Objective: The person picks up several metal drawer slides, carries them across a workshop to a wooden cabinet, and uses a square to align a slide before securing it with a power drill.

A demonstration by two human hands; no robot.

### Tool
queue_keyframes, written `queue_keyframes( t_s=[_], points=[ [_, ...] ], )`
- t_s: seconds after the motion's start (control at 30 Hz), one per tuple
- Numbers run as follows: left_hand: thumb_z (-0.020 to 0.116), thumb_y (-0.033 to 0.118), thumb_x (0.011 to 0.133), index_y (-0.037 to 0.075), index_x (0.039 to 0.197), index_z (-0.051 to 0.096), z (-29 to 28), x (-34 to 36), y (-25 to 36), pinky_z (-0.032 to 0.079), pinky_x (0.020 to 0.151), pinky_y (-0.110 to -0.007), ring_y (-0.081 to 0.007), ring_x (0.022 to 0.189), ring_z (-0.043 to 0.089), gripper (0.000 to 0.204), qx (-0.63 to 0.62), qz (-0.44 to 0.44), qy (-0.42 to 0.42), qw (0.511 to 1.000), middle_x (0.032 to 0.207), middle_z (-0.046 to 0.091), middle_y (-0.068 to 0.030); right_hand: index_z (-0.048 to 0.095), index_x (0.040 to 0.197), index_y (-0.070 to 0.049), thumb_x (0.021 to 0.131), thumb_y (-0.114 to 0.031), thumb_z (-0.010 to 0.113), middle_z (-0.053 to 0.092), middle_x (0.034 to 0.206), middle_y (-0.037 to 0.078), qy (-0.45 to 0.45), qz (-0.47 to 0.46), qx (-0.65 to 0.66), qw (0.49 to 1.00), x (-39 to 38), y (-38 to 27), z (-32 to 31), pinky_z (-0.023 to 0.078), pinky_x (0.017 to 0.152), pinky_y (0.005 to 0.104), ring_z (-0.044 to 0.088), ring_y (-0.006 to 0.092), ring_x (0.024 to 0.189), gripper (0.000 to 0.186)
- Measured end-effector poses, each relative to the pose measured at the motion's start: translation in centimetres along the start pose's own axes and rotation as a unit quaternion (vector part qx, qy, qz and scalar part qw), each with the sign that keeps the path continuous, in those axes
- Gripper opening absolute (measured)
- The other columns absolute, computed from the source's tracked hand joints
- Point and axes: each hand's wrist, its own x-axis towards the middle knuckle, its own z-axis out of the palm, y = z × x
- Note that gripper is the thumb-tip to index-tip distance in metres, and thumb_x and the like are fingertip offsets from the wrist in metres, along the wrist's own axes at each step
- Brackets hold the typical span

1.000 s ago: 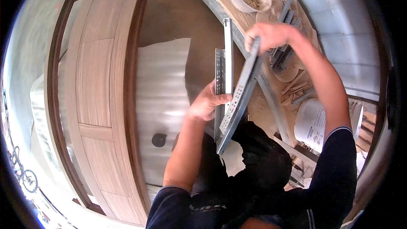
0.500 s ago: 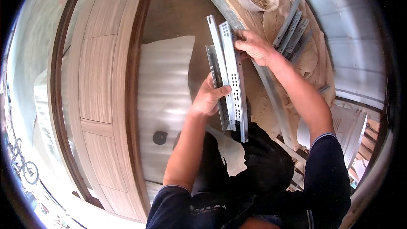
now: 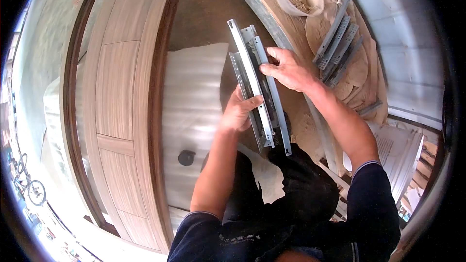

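Observation:
Several metal drawer slides are held bunched together, nearly upright, above my lap. My left hand (image 3: 239, 111) is closed around the bunch from the left, its thumb pressed across a silver drawer slide (image 3: 248, 70). At the right side of the bunch, my right hand (image 3: 290, 71) has its thumb on another drawer slide (image 3: 280, 109), near its upper part. The fingertips of that hand are partly hidden behind the metal. Dark perforated faces show between the silver rails.
To the left stands a long wood-grain panel frame (image 3: 115, 92). White foam sheeting (image 3: 196, 97) lies beyond my left arm, with a black round object (image 3: 186, 157) on it. On the dusty bench at right are a white bucket (image 3: 291, 7) and more drawer slides (image 3: 338, 43).
The right-hand slide has turned, so its broad perforated face no longer shows and a narrow edge does. My right hand has shifted slightly down along it. My left hand keeps its hold.

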Motion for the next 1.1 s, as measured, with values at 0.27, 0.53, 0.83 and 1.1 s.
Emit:
queue_keyframes(
  t_s=[0.27,0.53,0.83,1.1],
  points=[
    [0.073,-0.001,0.085,0.007,0.126,0.057,0.5,0.0,0.4,0.057,0.086,-0.036,-0.0181,0.097,0.068,0.044,0.010,0.008,-0.006,1.000,0.110,0.068,-0.0047,0.062,0.100,0.003,0.090,-0.010,0.064,0.068,0.088,0.011,0.016,-0.020,-0.093,0.995,0.4,0.1,-0.6,0.051,0.074,0.0364,0.061,0.0130,0.084,0.017],
    [0.062,-0.004,0.091,0.005,0.122,0.054,-1.0,-0.2,1.0,0.056,0.087,-0.037,-0.0185,0.097,0.066,0.034,-0.022,0.059,0.032,0.998,0.107,0.065,-0.0044,0.063,0.099,-0.008,0.080,0.002,0.065,0.065,0.100,0.011,-0.136,-0.275,-0.345,0.887,-1.2,-6.3,1.0,0.052,0.093,0.0420,0.061,0.0307,0.107,0.021],
    [0.075,0.018,0.092,0.003,0.124,0.060,-2.0,-0.4,0.9,0.059,0.086,-0.039,-0.0219,0.097,0.069,0.039,-0.097,0.034,-0.028,0.994,0.110,0.070,-0.0089,0.066,0.105,-0.006,0.089,-0.006,0.060,0.057,0.123,0.016,-0.186,-0.367,-0.381,0.828,-5.8,-4.2,3.3,0.049,0.107,0.0418,0.052,0.0344,0.128,0.017],
    [0.077,0.016,0.086,0.003,0.119,0.063,-1.6,0.0,0.6,0.061,0.083,-0.041,-0.0261,0.093,0.071,0.038,-0.074,0.043,0.046,0.995,0.104,0.071,-0.0098,0.058,0.119,0.002,0.097,-0.014,0.056,0.066,0.109,0.029,-0.041,0.145,-0.192,0.970,-7.9,1.8,3.3,0.052,0.089,0.0503,0.064,0.0463,0.108,0.027]
  ],
)
